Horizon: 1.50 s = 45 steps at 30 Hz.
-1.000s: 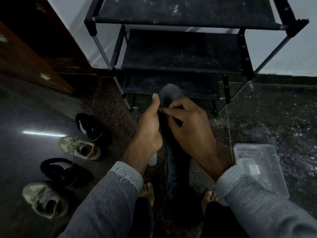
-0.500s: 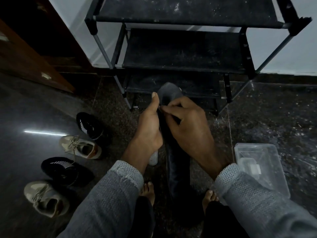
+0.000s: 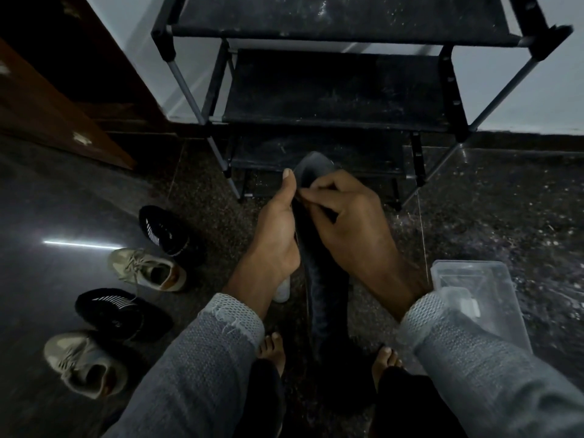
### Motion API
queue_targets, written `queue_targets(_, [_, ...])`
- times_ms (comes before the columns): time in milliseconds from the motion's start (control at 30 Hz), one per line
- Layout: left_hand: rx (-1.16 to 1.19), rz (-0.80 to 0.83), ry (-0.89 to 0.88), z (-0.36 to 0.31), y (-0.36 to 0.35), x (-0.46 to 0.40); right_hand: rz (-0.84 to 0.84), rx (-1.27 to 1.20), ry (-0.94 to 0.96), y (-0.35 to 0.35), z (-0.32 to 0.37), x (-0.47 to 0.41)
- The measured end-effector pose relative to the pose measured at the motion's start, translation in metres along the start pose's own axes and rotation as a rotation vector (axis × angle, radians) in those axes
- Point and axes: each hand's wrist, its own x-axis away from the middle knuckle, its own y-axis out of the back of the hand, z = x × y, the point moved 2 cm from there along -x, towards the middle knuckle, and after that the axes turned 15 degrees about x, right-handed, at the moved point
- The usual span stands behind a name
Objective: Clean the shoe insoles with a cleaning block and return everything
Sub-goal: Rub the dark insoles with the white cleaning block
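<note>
Mid-clean: your left hand [image 3: 275, 235] grips the insole [image 3: 322, 279] at centre; your right hand [image 3: 344, 222] fingers pinch something hidden against it. Four shoes [image 3: 151, 270] at 9 o'clock, container [image 3: 505, 298] at 3 o'clock await return.

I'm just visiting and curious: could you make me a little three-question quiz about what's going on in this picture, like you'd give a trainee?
1. True or false: the left hand holds the dark insole.
2. How many shoes stand on the floor left of the person? A) two B) four C) six
3. Fill in: the clear plastic container lies on the floor to the person's ____.

Key:
1. True; the right hand works on its upper part with curled fingers.
2. B: two black shoes and two beige shoes.
3. Right.
</note>
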Motion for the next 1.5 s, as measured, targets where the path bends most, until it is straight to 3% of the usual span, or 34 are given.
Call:
queue_targets(300, [0.015,-0.003,0.027,0.004,-0.004,0.0,-0.074,0.06,-0.196,0.007,-0.021,-0.012])
queue_targets(533, [-0.002,-0.05,-0.01,-0.005,0.002,-0.001,0.039,0.035,0.042,-0.001,0.004,0.004])
queue_targets(767, [0.047,-0.043,0.04,-0.001,0.001,-0.003,-0.015,0.073,-0.139,0.003,-0.014,-0.002])
queue_targets(967, [0.026,-0.102,-0.015,-0.006,0.002,-0.002,0.071,-0.01,0.02,-0.003,0.01,0.009])
queue_targets(1233, [0.089,-0.08,0.034,-0.004,0.001,-0.003,0.013,0.025,-0.14,0.001,-0.007,0.004])
queue_targets(1500, [0.092,-0.128,0.006,-0.009,0.003,-0.001,0.103,-0.007,-0.012,0.001,0.01,0.01])
